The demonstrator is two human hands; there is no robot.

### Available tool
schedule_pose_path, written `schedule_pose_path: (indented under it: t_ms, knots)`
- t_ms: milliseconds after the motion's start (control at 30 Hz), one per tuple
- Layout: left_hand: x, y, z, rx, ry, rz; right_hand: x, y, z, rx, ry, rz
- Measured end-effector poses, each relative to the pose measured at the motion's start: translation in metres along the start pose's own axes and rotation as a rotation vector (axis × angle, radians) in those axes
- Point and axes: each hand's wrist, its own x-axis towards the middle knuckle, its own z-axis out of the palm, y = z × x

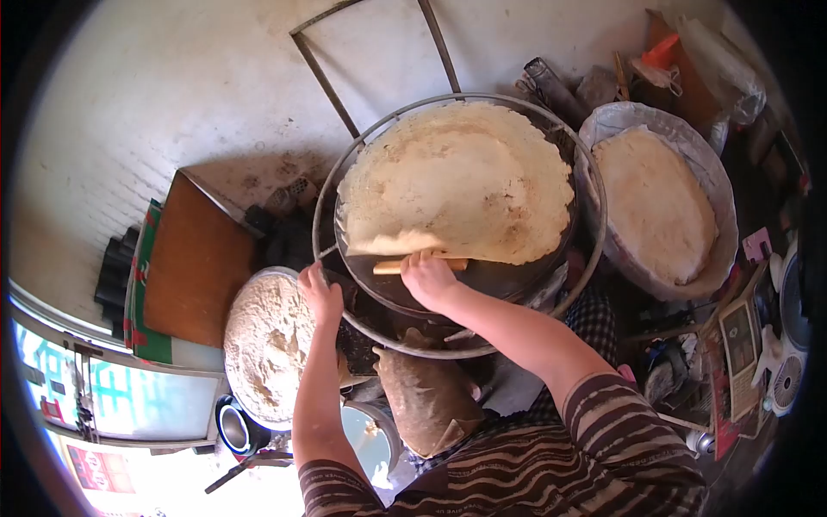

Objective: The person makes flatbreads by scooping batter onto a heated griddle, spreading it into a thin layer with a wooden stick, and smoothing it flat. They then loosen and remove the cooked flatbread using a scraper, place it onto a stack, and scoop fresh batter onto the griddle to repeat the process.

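A large, thin, pale pancake (457, 185) with a ragged edge and browned spots covers most of a round dark griddle (508, 274). Its near left edge is curled up. My right hand (428, 277) is wrapped round a flat wooden scraper (389, 267), which lies along the pancake's near edge. Between the griddle's ring and a basin of wet dough (269, 345), my left hand (320, 291) is raised with its fingers curled together. What they hold, if anything, I cannot make out.
A metal ring (600, 215) surrounds the griddle. To the right stands a plastic-lined tub (728, 207) with stacked pancakes (659, 207). A brown board (198, 267) leans at the left. Nearer me are a brown sack (431, 396) and a bucket of cloudy liquid (366, 439).
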Motion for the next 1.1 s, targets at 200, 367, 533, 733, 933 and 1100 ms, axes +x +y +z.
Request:
schedule_pose_path:
  t_ms: [200, 367, 533, 733, 933, 1100]
  knots:
    - [-0.009, 0.047, 0.003, 0.080, -0.219, 0.069, -0.054, 0.021, -0.030, 0.049, 0.119, 0.008]
    - [-0.005, 0.074, 0.029, -0.012, -0.345, 0.457, -0.122, 0.039, -0.072, 0.053, 0.257, -0.116]
    - [0.023, 0.118, 0.028, -0.128, -0.127, 0.500, -0.146, 0.046, -0.084, 0.084, 0.297, -0.161]
    - [0.074, 0.166, 0.027, -0.141, -0.007, 0.522, -0.131, 0.039, -0.071, 0.147, 0.289, -0.191]
    - [0.096, 0.202, 0.033, -0.083, -0.144, 0.517, -0.094, 0.026, -0.039, 0.154, 0.148, -0.215]
    - [0.110, 0.225, 0.032, -0.011, -0.213, 0.490, -0.059, 0.067, -0.019, -0.111, 0.001, 0.082]
